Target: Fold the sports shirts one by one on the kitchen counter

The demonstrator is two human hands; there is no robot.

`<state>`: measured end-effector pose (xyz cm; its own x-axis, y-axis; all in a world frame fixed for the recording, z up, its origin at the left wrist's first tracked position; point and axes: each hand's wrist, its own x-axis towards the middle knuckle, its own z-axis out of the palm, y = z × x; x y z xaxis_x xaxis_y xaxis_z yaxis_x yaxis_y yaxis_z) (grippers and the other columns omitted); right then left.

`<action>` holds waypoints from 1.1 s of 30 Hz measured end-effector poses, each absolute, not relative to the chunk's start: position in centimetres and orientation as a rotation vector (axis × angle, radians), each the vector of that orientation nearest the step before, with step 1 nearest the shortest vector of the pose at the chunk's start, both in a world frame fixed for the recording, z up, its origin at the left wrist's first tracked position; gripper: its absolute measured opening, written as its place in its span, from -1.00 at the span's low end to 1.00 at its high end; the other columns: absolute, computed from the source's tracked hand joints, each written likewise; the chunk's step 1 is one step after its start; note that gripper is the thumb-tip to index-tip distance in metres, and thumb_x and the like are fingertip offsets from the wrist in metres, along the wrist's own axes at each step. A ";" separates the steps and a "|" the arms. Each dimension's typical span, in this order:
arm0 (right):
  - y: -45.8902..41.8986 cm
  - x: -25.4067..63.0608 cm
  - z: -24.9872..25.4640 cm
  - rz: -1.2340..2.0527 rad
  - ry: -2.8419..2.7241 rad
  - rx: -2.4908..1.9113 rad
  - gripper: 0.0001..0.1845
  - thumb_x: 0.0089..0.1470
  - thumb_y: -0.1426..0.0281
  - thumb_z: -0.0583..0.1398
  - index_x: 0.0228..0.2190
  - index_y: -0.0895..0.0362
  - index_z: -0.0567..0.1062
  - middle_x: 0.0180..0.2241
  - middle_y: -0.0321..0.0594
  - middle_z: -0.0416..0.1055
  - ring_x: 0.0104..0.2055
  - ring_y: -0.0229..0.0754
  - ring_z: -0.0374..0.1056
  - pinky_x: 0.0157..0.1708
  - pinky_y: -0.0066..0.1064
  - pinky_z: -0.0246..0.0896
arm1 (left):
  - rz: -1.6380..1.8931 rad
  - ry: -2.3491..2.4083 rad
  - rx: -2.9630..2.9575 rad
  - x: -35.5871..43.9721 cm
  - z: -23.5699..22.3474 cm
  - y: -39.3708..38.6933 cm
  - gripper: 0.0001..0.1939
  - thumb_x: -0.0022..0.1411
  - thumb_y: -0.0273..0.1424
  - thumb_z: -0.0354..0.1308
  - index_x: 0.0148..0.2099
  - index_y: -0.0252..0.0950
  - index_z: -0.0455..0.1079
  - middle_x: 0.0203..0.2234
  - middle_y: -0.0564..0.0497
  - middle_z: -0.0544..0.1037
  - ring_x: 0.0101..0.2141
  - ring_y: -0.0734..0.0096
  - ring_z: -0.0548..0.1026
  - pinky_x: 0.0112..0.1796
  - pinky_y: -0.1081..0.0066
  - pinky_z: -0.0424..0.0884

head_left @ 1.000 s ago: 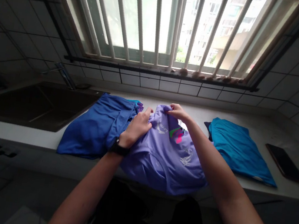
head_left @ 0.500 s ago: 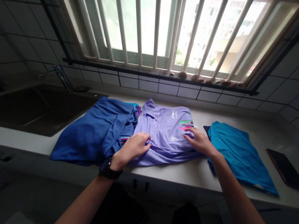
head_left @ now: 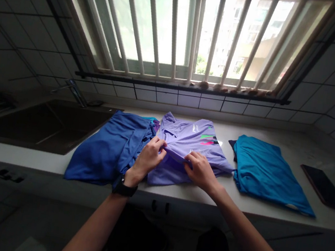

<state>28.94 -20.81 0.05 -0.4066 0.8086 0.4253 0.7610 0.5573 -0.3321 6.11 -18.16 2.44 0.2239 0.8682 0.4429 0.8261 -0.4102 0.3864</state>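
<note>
A light purple shirt [head_left: 181, 134] with a collar and a green, pink and black print lies partly folded on the counter. My left hand [head_left: 149, 155], with a black watch on the wrist, pinches its cloth near the collar. Lower on the front, my right hand [head_left: 200, 169] pinches the same shirt, and the cloth between both hands is lifted in a ridge. Dark blue clothing [head_left: 104, 147] lies heaped right beside my left hand. To the right of the purple shirt is a folded teal garment [head_left: 270, 172], with a darker cloth showing under its left edge.
A dark sink [head_left: 38, 123] with a metal faucet [head_left: 76, 93] is set into the counter [head_left: 157, 190] on the left. A dark phone [head_left: 325, 187] lies at the far right. Behind the counter is a barred window [head_left: 184, 31] with small roundish objects on its sill.
My right hand has moved left and toward me, from the print to the shirt's lower front. My left hand has shifted slightly up, and the cloth between them has risen.
</note>
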 end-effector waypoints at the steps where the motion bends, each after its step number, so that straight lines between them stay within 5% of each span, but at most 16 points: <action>1: -20.8 28.6 0.2 0.115 -2.209 -1.223 -0.87 0.25 0.52 0.21 -0.21 0.11 0.54 -0.19 -0.11 0.52 -0.11 -0.04 0.43 -0.05 -0.23 0.28 | 1.016 1.683 2.392 5.9 2.7 -18.4 -0.80 0.25 -0.55 0.06 -0.18 -0.26 0.48 -0.22 -0.05 0.49 -0.24 0.31 0.52 -0.09 0.33 0.48; 8: -22.0 26.8 -0.6 0.319 -2.259 -0.942 -0.83 0.24 0.57 0.22 -0.28 0.07 0.56 -0.28 -0.21 0.55 -0.22 -0.16 0.45 -0.16 -0.36 0.29 | 0.864 1.828 2.430 3.9 3.0 -19.7 -0.81 0.27 -0.51 0.07 -0.21 -0.25 0.52 -0.23 -0.07 0.49 -0.22 0.25 0.54 -0.10 0.29 0.49; 12: -22.8 26.0 -0.3 0.469 -2.197 -0.872 -0.81 0.29 0.54 0.17 -0.19 0.07 0.57 -0.24 -0.20 0.58 -0.24 -0.19 0.50 -0.19 -0.40 0.33 | 0.808 2.223 2.405 3.6 2.4 -20.2 -0.74 0.33 -0.50 0.00 -0.15 -0.30 0.55 -0.17 -0.22 0.52 -0.11 0.02 0.53 -0.07 0.12 0.48; 16: -23.0 28.8 1.4 0.397 -2.285 -0.894 -0.52 0.11 0.71 0.09 -0.04 0.08 0.56 -0.07 -0.12 0.57 -0.02 -0.10 0.51 0.00 -0.29 0.36 | 0.750 2.361 2.357 2.6 1.8 -20.8 -0.70 0.28 -0.57 -0.01 -0.13 -0.34 0.55 -0.09 -0.32 0.52 -0.07 -0.09 0.52 -0.08 0.04 0.49; 20: -23.2 35.1 1.7 0.328 -2.280 -1.177 -0.24 -0.11 0.77 0.07 0.10 0.06 0.48 0.10 -0.09 0.48 0.09 -0.05 0.46 0.08 -0.26 0.35 | 0.814 1.727 2.605 2.9 1.5 -22.3 -0.64 0.27 -0.60 0.01 0.02 -0.25 0.50 0.00 -0.16 0.54 0.01 0.11 0.53 0.05 0.16 0.48; 23: -23.0 38.0 0.5 0.275 -2.289 -1.349 -0.45 -0.02 0.69 0.11 -0.04 0.06 0.54 0.00 -0.10 0.51 0.00 -0.02 0.49 0.00 -0.27 0.37 | 0.709 1.315 2.714 4.9 0.6 -23.5 -0.68 0.31 -0.44 0.17 0.10 -0.20 0.45 0.01 -0.10 0.56 0.03 0.15 0.53 0.07 0.19 0.48; 26: -22.8 38.2 -0.9 0.076 -2.117 -1.480 -0.72 0.11 0.60 0.11 -0.23 0.06 0.52 -0.20 -0.11 0.50 -0.14 0.00 0.47 -0.09 -0.24 0.36 | 0.639 1.307 2.736 7.0 -0.7 -24.0 -0.77 0.35 -0.49 0.14 0.01 -0.21 0.50 -0.10 -0.09 0.59 -0.07 0.19 0.56 -0.02 0.22 0.51; 33: -23.5 37.2 -1.3 -0.120 -1.882 -1.399 -0.77 0.10 0.60 0.10 -0.37 -0.01 0.35 -0.34 -0.18 0.36 -0.26 -0.04 0.36 -0.23 -0.28 0.30 | 1.047 1.437 2.511 5.8 -0.3 -23.3 -0.69 0.42 -0.54 -0.02 -0.03 -0.20 0.53 -0.16 -0.07 0.59 -0.11 0.27 0.57 -0.05 0.30 0.50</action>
<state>37.24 -23.54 -1.31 -0.0974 0.7760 0.6231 0.8489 0.3916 -0.3550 5.76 -23.32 -0.32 0.3330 0.7834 0.5248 0.7393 -0.5624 0.3705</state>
